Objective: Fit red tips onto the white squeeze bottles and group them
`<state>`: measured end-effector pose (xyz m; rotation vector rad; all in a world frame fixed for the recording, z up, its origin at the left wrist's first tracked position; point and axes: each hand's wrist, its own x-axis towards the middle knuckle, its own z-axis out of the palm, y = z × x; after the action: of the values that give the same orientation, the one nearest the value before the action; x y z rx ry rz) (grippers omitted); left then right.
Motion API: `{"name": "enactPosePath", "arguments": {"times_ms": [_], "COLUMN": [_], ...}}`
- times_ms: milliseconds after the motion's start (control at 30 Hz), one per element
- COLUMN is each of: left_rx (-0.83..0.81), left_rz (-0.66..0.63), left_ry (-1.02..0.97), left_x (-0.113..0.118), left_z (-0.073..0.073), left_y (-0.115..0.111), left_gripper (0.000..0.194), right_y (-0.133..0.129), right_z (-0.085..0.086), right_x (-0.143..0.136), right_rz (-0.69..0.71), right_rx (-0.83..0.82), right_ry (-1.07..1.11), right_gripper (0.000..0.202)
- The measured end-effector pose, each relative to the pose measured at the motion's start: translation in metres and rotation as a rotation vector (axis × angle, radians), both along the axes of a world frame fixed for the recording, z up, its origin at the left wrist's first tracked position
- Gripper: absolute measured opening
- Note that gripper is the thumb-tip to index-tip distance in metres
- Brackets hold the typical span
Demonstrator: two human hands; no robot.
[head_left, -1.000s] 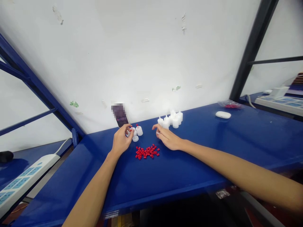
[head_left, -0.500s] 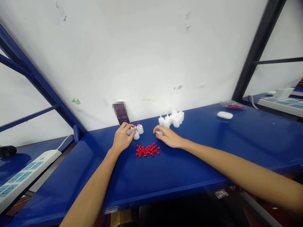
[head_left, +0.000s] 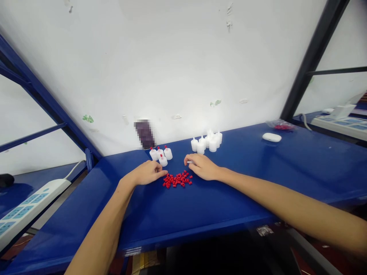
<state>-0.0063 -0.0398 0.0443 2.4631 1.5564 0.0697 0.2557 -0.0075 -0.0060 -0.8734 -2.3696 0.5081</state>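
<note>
My left hand [head_left: 149, 172] is at the left edge of a pile of small red caps [head_left: 177, 179], its thumb and fingers bent close together; whether a cap is between them is too small to tell. Behind it stand several white bottles with red tips [head_left: 163, 160]. My right hand [head_left: 202, 166] is curled around a white bottle, mostly hidden by the fingers, just right of the pile. Several white bottles with bare white nozzles [head_left: 212, 145] stand upright beyond my right hand.
A phone [head_left: 145, 133] leans on the wall at the blue table's [head_left: 229, 206] back edge. To the right lie a white oval case [head_left: 272, 137] and a plastic bag with red pieces [head_left: 282, 126]. A power strip [head_left: 31, 208] is at far left.
My left hand has moved off the red-tipped bottles, down toward the red caps. The front bottle there now shows its red tip. My right hand has stayed nearly in place.
</note>
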Motion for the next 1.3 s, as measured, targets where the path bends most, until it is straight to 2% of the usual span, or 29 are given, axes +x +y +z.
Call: {"name": "enactPosePath", "arguments": {"times_ms": [133,267,367,500,667,800,1000,1133,1300], "left_rx": [0.029,0.253,0.363,0.438,0.517,0.633,0.772,0.803,0.775], "left_rz": [-0.031,-0.012,-0.106,-0.218,-0.247,-0.278,-0.386,-0.382,-0.37], "left_ry": [0.026,-0.066,-0.171,-0.221,-0.231,-0.218,-0.033,0.04,-0.015], "left_x": [0.005,0.02,0.039,0.056,0.057,0.055,0.057,0.059,0.061], "left_z": [-0.003,-0.003,-0.009,-0.022,-0.028,-0.027,-0.025,-0.025,-0.031], "left_y": [0.001,-0.004,-0.011,-0.017,-0.016,-0.015,-0.015,-0.017,-0.018], "left_gripper": [0.039,0.031,0.026,0.024,0.021,0.019,0.019,0.019,0.01], "right_y": [-0.002,-0.008,-0.014,-0.021,-0.024,-0.023,-0.023,-0.023,-0.024], "right_z": [0.0,0.003,0.006,0.009,0.01,0.01,0.01,0.011,0.012], "right_x": [0.0,0.001,0.001,-0.001,-0.003,-0.002,0.0,0.001,0.0], "right_rz": [0.008,0.005,0.016,0.017,0.031,0.0,0.074,0.136,0.145], "right_rx": [0.022,0.06,0.115,0.167,0.226,0.203,0.213,0.196,0.118], "right_ry": [-0.017,0.001,-0.001,-0.028,-0.047,-0.004,0.034,0.028,0.014], "right_gripper": [0.019,0.025,0.033,0.032,0.027,0.029,0.023,0.019,0.012]}}
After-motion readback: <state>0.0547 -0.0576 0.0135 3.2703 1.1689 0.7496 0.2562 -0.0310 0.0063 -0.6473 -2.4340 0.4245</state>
